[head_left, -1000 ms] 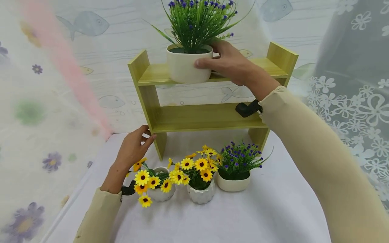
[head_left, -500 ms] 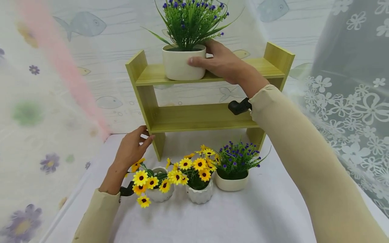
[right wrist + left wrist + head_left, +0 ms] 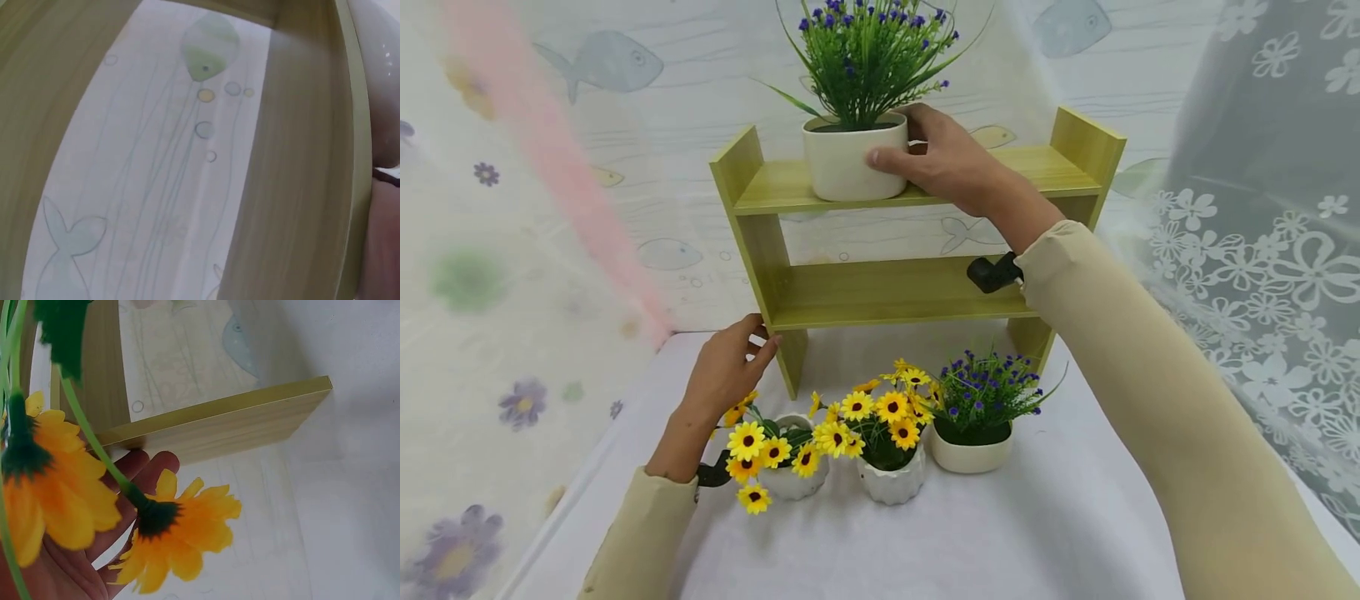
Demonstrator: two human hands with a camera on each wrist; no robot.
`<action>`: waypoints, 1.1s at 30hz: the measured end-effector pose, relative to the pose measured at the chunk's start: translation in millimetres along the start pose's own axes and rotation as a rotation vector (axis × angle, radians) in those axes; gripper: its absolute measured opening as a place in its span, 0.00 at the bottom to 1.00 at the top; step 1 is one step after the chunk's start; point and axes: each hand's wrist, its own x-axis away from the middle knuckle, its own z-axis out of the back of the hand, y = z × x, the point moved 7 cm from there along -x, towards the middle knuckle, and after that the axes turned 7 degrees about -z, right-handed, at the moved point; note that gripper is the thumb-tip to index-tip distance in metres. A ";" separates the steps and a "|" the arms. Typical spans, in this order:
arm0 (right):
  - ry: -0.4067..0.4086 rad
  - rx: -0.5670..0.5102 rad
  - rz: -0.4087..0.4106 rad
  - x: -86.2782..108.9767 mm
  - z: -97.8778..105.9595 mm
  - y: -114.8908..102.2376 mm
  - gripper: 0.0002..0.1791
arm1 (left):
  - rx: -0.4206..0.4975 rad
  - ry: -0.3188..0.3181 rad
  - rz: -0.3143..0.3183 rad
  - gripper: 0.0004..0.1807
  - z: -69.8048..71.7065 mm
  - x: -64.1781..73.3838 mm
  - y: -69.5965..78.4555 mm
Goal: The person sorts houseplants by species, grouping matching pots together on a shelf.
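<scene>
Right hand [image 3: 946, 160] on upright flowerpot [image 3: 844, 167] — long axis seemingly left-to-right

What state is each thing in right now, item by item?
Rack: standing upright.
Upper potted plant: upright, gripped; whether its base rests on the rack is unclear.
Right hand: gripping the upper plant's pot.
Left hand: touching the rack's left side.
Left yellow-flowered pot: upright on the table.
Right yellow-flowered pot: upright on the table.
Lower purple-flowered pot: upright on the table.
</scene>
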 end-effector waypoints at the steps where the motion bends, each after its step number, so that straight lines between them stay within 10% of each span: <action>1: 0.006 -0.003 0.004 0.8 -0.5 -0.2 0.45 | 0.001 -0.002 -0.002 0.19 -0.3 0.7 0.3; 14: 0.115 -0.039 0.106 38.4 8.8 4.4 0.42 | -0.008 0.014 0.005 0.16 -1.6 3.2 2.0; 24: 0.160 -0.088 0.521 98.6 1.6 8.5 0.23 | -0.003 0.011 0.015 0.17 -2.2 2.0 2.1; 33: 0.134 -0.090 0.531 154.7 -7.9 43.2 0.23 | 0.010 0.018 -0.016 0.15 -3.5 1.6 3.3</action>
